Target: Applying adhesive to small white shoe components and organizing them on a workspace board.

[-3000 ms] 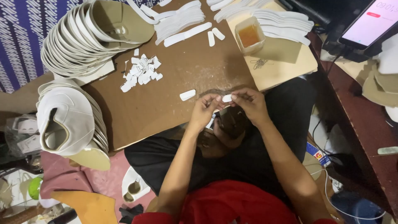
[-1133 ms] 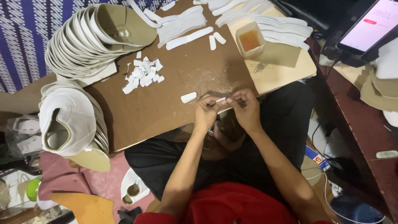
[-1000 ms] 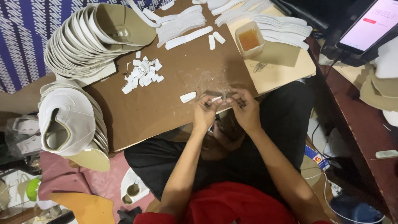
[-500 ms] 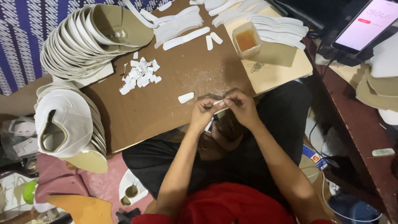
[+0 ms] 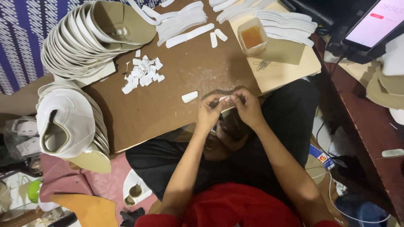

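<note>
one white strip [image 5: 224, 98] between left hand [image 5: 209, 114], right hand [image 5: 248, 108]

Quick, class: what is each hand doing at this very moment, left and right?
Left hand: closed, fingertips pinching the small white strip.
Right hand: closed, pinching the same strip from the other end.
</note>
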